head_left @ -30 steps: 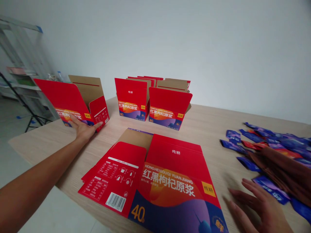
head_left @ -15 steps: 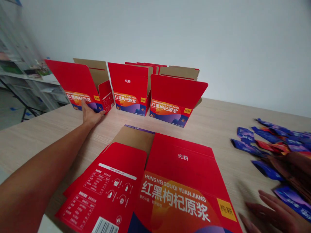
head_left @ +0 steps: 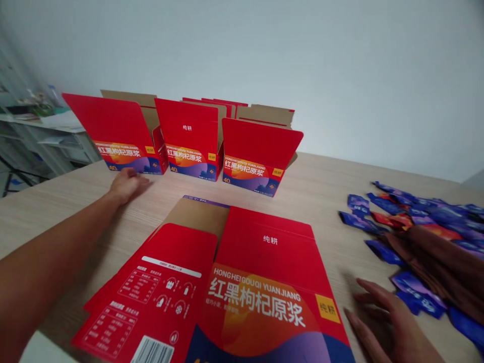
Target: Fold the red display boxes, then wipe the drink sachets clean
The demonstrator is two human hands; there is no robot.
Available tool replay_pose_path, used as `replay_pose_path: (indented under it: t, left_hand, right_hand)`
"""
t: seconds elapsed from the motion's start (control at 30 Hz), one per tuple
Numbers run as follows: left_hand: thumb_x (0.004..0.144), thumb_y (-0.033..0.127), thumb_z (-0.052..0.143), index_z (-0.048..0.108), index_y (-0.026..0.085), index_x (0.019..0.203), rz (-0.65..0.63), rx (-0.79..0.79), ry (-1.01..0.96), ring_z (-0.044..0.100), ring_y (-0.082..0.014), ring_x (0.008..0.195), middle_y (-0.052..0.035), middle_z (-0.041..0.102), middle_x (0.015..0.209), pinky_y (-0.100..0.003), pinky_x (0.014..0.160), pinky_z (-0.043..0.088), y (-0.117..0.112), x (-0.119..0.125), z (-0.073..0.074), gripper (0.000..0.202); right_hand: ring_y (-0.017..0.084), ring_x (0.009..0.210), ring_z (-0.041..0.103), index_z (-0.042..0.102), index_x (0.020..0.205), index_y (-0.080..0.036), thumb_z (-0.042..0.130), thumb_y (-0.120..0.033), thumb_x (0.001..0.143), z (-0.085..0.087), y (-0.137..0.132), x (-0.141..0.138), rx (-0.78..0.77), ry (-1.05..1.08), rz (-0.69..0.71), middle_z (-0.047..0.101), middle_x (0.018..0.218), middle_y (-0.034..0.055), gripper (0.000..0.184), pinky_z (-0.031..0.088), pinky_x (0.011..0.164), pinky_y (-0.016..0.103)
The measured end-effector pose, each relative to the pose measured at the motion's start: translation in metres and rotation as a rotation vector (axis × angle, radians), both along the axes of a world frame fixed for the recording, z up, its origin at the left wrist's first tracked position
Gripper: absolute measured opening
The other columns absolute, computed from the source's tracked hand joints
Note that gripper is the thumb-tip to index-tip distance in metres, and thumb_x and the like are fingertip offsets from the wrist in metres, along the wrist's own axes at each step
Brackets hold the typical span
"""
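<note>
On the left, my left hand (head_left: 127,186) is at the lower front edge of an upright red carton (head_left: 109,118); its fingers are loosely bent and hold nothing that I can see. Whether the fingertips still touch that carton I cannot tell. Flattened red cartons (head_left: 260,272) lie stacked in front of me, the top one showing white lettering and an orange and blue print. Beside their right edge, my right hand (head_left: 389,322) is open, with thumb and fingers apart and nothing between them.
Two more raised cartons, a middle one (head_left: 187,128) and a right one (head_left: 260,136), stand with flaps up, and others show behind. Blue and red sachets (head_left: 427,212) and a brown cloth-like item (head_left: 434,257) lie on the right. A shelf unit (head_left: 68,136) stands far left.
My left hand has drawn down off the front of the left carton, which now stands closer to the middle one. The view has turned slightly right.
</note>
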State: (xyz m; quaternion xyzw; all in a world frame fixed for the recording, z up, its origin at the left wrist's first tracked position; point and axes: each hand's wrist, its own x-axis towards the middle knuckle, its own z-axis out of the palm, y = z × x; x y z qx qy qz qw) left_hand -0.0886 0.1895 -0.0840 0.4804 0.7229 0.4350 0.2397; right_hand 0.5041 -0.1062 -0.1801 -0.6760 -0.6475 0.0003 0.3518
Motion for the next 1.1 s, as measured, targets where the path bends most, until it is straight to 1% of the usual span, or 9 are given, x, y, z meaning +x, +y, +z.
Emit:
replay_pose_path:
  t: [0.07, 0.13, 0.27, 0.33, 0.47, 0.63, 0.9, 1.0, 1.1]
  left_hand:
    - [0.086, 0.025, 0.076, 0.056, 0.006, 0.126, -0.047, -0.038, -0.120, 0.070, -0.0240, 0.117, -0.0160, 0.070, 0.128, -0.047, 0.120, 0.052, -0.015, 0.005, 0.008, 0.048]
    - [0.078, 0.023, 0.077, 0.057, 0.012, 0.111, -0.089, -0.053, -0.201, 0.072, -0.0202, 0.104, -0.0107, 0.073, 0.113, -0.043, 0.117, 0.055, -0.036, 0.014, 0.015, 0.040]
    - [0.059, 0.036, 0.088, 0.063, 0.019, 0.119, -0.150, -0.076, -0.208, 0.073, -0.0302, 0.117, -0.0100, 0.078, 0.120, -0.048, 0.116, 0.055, -0.102, 0.044, 0.027, 0.067]
    - [0.051, 0.049, 0.094, 0.066, 0.025, 0.124, -0.188, -0.172, -0.186, 0.075, -0.0357, 0.120, -0.0090, 0.080, 0.122, -0.047, 0.104, 0.061, -0.140, 0.064, 0.032, 0.082]
    - [0.050, 0.061, 0.099, 0.063, 0.030, 0.130, -0.385, -0.394, -0.300, 0.082, -0.0413, 0.098, -0.0119, 0.080, 0.130, -0.049, 0.076, 0.068, -0.195, 0.099, 0.040, 0.093]
    - [0.052, 0.060, 0.100, 0.056, 0.027, 0.134, -0.402, -0.398, -0.294, 0.083, -0.0400, 0.092, -0.0121, 0.083, 0.117, -0.047, 0.075, 0.069, -0.211, 0.114, 0.042, 0.098]
    - [0.060, 0.046, 0.096, 0.057, 0.025, 0.121, -0.325, -0.213, -0.352, 0.082, -0.0299, 0.083, -0.0079, 0.081, 0.110, -0.039, 0.069, 0.068, -0.222, 0.126, 0.038, 0.075]
    - [0.062, 0.045, 0.096, 0.059, 0.030, 0.125, -0.283, -0.093, -0.427, 0.083, -0.0297, 0.090, -0.0087, 0.077, 0.131, -0.041, 0.074, 0.070, -0.231, 0.132, 0.050, 0.074]
    - [0.060, 0.053, 0.098, 0.059, 0.046, 0.141, -0.262, -0.019, -0.514, 0.083, -0.0352, 0.092, -0.0052, 0.074, 0.141, -0.049, 0.074, 0.072, -0.242, 0.144, 0.077, 0.090]
  right_hand:
    - [0.034, 0.101, 0.084, 0.072, 0.129, -0.024, 0.066, -0.066, 0.096, 0.011, -0.001, -0.008, -0.076, 0.087, 0.019, 0.083, 0.122, 0.0165, 0.054, 0.072, 0.085, 0.045]
    - [0.035, 0.110, 0.083, 0.077, 0.124, -0.025, 0.066, -0.070, 0.095, 0.023, -0.002, -0.016, -0.145, 0.215, 0.035, 0.083, 0.127, 0.0153, 0.055, 0.071, 0.094, 0.044]
    - [0.036, 0.124, 0.079, 0.081, 0.125, -0.026, 0.069, -0.076, 0.094, 0.048, -0.002, -0.039, -0.267, 0.561, 0.112, 0.082, 0.134, 0.0142, 0.060, 0.068, 0.101, 0.043]
    - [0.037, 0.126, 0.078, 0.080, 0.131, -0.027, 0.072, -0.075, 0.094, 0.058, -0.001, -0.056, -0.334, 0.725, 0.198, 0.079, 0.140, 0.0140, 0.061, 0.067, 0.104, 0.046]
    - [0.038, 0.121, 0.080, 0.076, 0.133, -0.026, 0.080, -0.075, 0.090, 0.066, 0.003, -0.087, -0.338, 0.942, 0.268, 0.076, 0.144, 0.0155, 0.065, 0.070, 0.098, 0.052]
    - [0.040, 0.127, 0.076, 0.062, 0.143, -0.023, 0.085, -0.074, 0.085, 0.063, 0.007, -0.108, -0.314, 1.035, 0.271, 0.075, 0.145, 0.0169, 0.080, 0.067, 0.102, 0.055]
    - [0.040, 0.139, 0.068, 0.059, 0.151, -0.021, 0.086, -0.076, 0.078, 0.061, 0.008, -0.121, -0.117, 0.982, 0.102, 0.075, 0.145, 0.0157, 0.095, 0.052, 0.120, 0.058]
    - [0.038, 0.140, 0.068, 0.055, 0.152, -0.023, 0.084, -0.075, 0.083, 0.071, 0.003, -0.119, -0.078, 1.013, 0.155, 0.074, 0.147, 0.0133, 0.092, 0.049, 0.123, 0.058]
    - [0.036, 0.137, 0.070, 0.053, 0.144, -0.025, 0.080, -0.076, 0.086, 0.094, -0.004, -0.123, -0.046, 1.068, 0.282, 0.075, 0.145, 0.0121, 0.082, 0.054, 0.119, 0.055]
